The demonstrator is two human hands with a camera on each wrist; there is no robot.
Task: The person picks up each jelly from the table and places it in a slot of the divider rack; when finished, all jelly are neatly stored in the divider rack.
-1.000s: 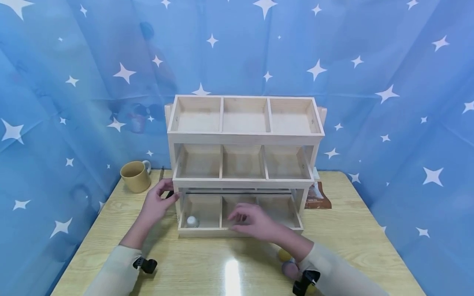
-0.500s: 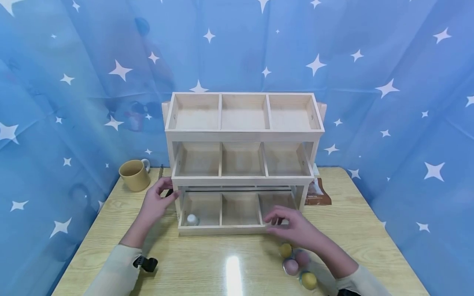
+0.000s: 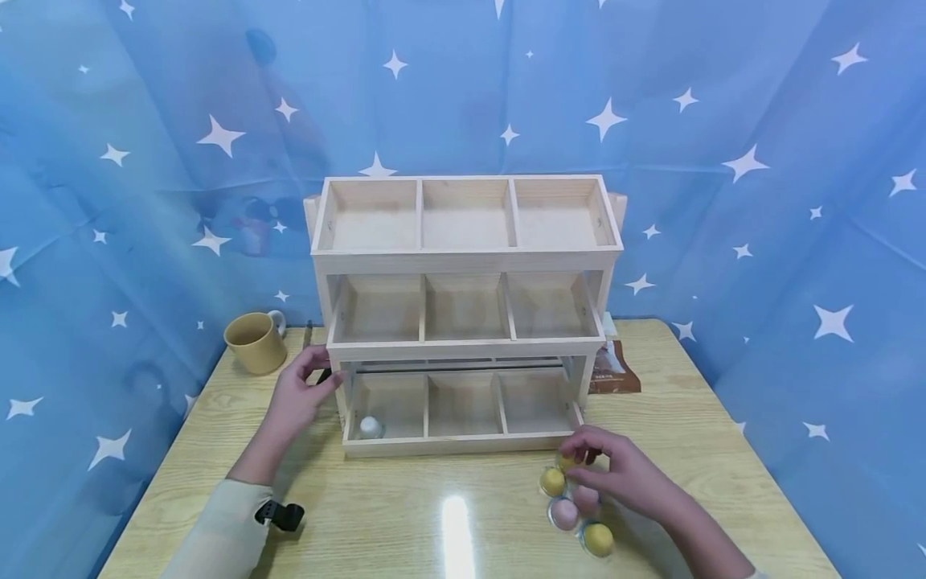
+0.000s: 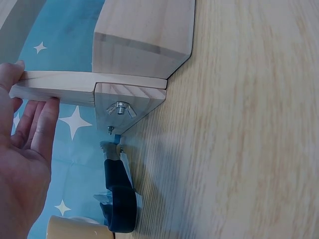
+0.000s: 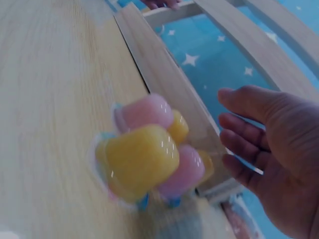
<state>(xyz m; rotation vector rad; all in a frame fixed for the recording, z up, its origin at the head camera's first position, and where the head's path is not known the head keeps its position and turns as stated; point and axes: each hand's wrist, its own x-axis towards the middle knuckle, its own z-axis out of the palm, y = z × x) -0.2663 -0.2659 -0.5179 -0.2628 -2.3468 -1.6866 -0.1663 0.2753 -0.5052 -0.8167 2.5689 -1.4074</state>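
A three-tier wooden rack (image 3: 463, 261) stands on the table, each tier split into three compartments. A small white capsule (image 3: 370, 427) lies in the bottom tier's left compartment. My left hand (image 3: 311, 384) rests with straight fingers against the rack's left side; in the left wrist view the left hand (image 4: 35, 112) touches a wooden rail (image 4: 75, 87). My right hand (image 3: 587, 457) hovers with relaxed fingers over several yellow and pink jelly cups (image 3: 564, 513) in front of the rack's right corner. In the right wrist view the jelly cups (image 5: 144, 154) sit clustered, and the right hand (image 5: 232, 132) is just clear of them.
A yellow mug (image 3: 255, 343) stands at the back left of the table (image 3: 434, 523). A brown packet (image 3: 615, 374) lies behind the rack's right end. A dark object (image 4: 119, 194) sits beside the rack's left foot. A blue star-patterned curtain surrounds the table.
My right hand has drawn back from the bottom tier's middle compartment, moving right and toward me to the jelly cups. The left hand stayed on the rack's side.
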